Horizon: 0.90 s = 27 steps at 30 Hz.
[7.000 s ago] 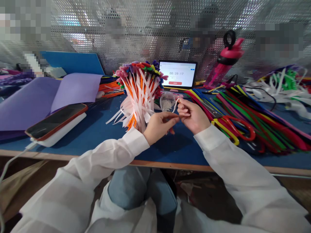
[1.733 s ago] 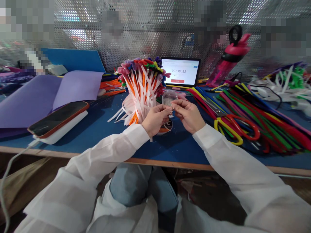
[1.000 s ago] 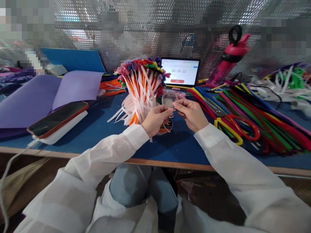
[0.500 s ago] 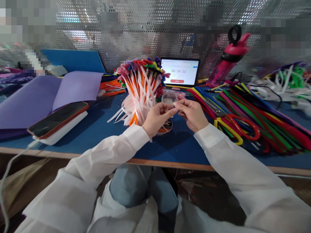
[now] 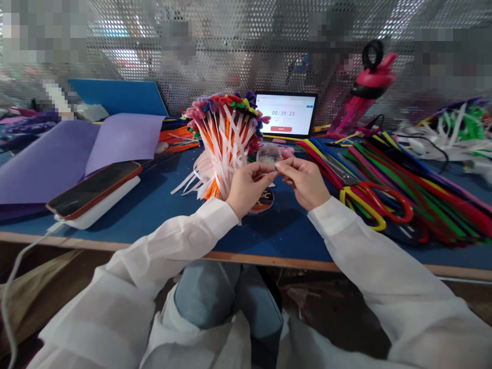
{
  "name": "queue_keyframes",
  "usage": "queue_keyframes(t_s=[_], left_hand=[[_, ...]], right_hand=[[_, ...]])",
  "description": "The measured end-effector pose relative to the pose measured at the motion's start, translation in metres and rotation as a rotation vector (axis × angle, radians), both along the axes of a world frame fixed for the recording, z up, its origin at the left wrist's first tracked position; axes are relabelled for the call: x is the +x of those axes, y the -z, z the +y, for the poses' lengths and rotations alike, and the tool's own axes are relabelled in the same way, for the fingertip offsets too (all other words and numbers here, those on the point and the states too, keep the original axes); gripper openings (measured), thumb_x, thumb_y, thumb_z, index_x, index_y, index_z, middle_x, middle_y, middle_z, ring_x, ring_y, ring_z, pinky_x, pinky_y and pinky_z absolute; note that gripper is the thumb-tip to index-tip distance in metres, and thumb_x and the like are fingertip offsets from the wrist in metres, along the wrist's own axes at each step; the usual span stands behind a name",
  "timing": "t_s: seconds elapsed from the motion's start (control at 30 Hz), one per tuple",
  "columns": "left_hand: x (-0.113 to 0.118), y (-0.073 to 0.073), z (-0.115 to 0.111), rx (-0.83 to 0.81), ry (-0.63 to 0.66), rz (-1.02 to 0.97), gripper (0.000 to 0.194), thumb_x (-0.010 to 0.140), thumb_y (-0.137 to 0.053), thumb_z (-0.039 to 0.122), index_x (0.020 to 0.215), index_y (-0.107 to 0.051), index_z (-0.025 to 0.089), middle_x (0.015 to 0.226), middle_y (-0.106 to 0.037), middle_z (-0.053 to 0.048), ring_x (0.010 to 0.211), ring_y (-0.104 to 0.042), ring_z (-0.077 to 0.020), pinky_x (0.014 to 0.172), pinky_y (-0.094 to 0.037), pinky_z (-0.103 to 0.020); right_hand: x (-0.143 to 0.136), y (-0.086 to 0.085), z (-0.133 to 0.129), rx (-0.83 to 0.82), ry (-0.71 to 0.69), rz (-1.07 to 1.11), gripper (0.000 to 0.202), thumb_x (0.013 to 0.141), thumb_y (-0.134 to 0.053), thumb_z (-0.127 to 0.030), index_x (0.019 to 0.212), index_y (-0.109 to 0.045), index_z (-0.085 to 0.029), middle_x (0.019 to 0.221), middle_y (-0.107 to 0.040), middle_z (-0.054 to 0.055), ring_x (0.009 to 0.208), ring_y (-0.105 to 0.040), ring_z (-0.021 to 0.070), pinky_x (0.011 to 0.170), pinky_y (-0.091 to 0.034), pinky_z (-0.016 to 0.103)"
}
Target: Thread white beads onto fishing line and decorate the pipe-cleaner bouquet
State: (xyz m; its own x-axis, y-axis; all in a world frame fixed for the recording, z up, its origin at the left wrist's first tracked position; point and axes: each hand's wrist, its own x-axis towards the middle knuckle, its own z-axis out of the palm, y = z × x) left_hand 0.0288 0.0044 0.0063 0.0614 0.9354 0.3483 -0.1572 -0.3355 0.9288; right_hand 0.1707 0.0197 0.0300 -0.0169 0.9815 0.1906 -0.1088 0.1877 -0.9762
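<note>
"Changes noted against seven seconds ago?"
"Right hand point(image 5: 306, 182) stood higher then, with a white beaded strand hanging from its fingertips. It now meets the left hand point(image 5: 248, 187) tip to tip, and only a small item point(image 5: 275, 168) shows there, largely covered. A dark round label point(image 5: 265, 200) with lettering has come into fuller sight at 7 o'clock from the fingertips. The tablet point(image 5: 286, 114) at 12 o'clock reads 00:39:23, up from 00:39:17."
"State of each grip?"
"Both pinched, thumb against index finger, on the small item."
"Its location, direction and long axis?"
"Held above the table point(image 5: 294, 236), with the clear cup point(image 5: 269, 154) just beyond at 12 o'clock. Direction and long axis cannot be told; too little shows."
"Nearest pieces?"
"Flower bundle point(image 5: 226, 141) at 10 o'clock: long axis close to 12-to-6, coloured heads toward 12, stems toward 6. Scissors point(image 5: 348, 177) at 3 o'clock, blades toward 10, handles toward 4."
</note>
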Motion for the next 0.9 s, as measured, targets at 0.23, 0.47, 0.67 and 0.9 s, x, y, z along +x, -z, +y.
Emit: queue_keyframes(t_s=[0.23,0.47,0.67,0.9], left_hand=[[0.0,-0.005,-0.002,-0.005,-0.025,0.002,0.011,0.084,-0.068,0.023,0.08,-0.068,0.013,0.065,-0.06,0.002,0.059,-0.052,-0.0063,0.055,-0.038,-0.02],[0.0,-0.011,-0.007,-0.083,-0.015,-0.065,0.019,0.088,-0.064,0.029,0.079,-0.07,0.013,0.058,-0.051,0.004,0.052,-0.043,-0.0045,0.05,-0.032,-0.019],[0.001,-0.01,-0.007,-0.056,-0.032,-0.04,0.023,0.078,-0.077,0.035,0.078,-0.07,0.013,0.062,-0.061,0.002,0.056,-0.049,-0.0056,0.053,-0.038,-0.019],[0.0,-0.004,-0.003,-0.069,-0.045,-0.022,0.02,0.075,-0.079,0.03,0.082,-0.072,0.012,0.068,-0.067,-0.001,0.062,-0.058,-0.0085,0.055,-0.042,-0.02]], right_hand=[[0.0,-0.001,0.0,-0.006,-0.011,0.02,0.019,0.059,-0.08,-0.03,0.064,-0.069,-0.015,0.056,-0.058,-0.002,0.051,-0.041,0.0056,0.05,-0.027,0.025],[0.0,0.0,0.0,-0.011,0.001,0.021,0.018,0.059,-0.08,-0.029,0.064,-0.069,-0.015,0.056,-0.056,-0.003,0.051,-0.042,0.0056,0.05,-0.027,0.025],[-0.002,0.0,-0.001,0.003,0.002,0.008,0.018,0.06,-0.079,-0.03,0.062,-0.069,-0.016,0.056,-0.059,-0.002,0.051,-0.043,0.0064,0.051,-0.029,0.025],[-0.002,0.0,-0.002,0.013,-0.013,-0.007,0.017,0.061,-0.079,-0.03,0.064,-0.069,-0.016,0.056,-0.06,-0.001,0.051,-0.043,0.0066,0.05,-0.03,0.025]])
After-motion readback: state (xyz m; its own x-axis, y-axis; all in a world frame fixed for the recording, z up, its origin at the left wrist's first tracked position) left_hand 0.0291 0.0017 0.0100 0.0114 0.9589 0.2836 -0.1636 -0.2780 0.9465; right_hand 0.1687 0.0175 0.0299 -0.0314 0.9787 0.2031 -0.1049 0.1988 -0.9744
